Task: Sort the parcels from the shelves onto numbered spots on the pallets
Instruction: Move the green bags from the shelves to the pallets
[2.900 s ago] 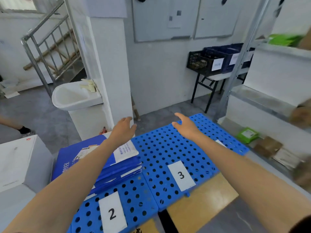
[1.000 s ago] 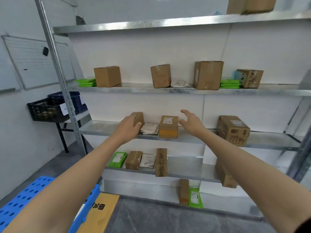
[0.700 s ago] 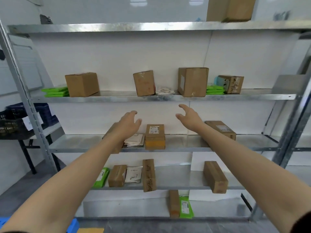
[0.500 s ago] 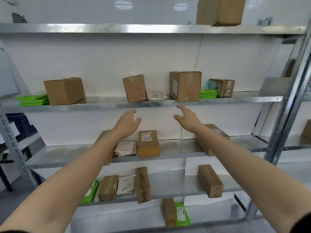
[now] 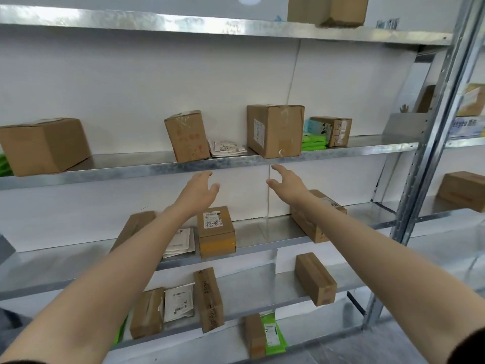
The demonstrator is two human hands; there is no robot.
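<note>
A white panelled wall (image 5: 131, 82) is seen behind galvanised metal shelving (image 5: 105, 170), and its panels are joined by a thin vertical seam (image 5: 294, 74). The shelves are carried on the right by a perforated steel upright (image 5: 420, 164), beyond which a second bay (image 5: 462, 141) is partly shown. Grey floor (image 5: 380, 348) is visible at the lower right. Bright light is reflected along the top shelf edge (image 5: 157, 22).

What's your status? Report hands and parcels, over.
Left hand open, right hand open, both empty. Boxes untouched on shelf above. Only shelf edge between.
</note>
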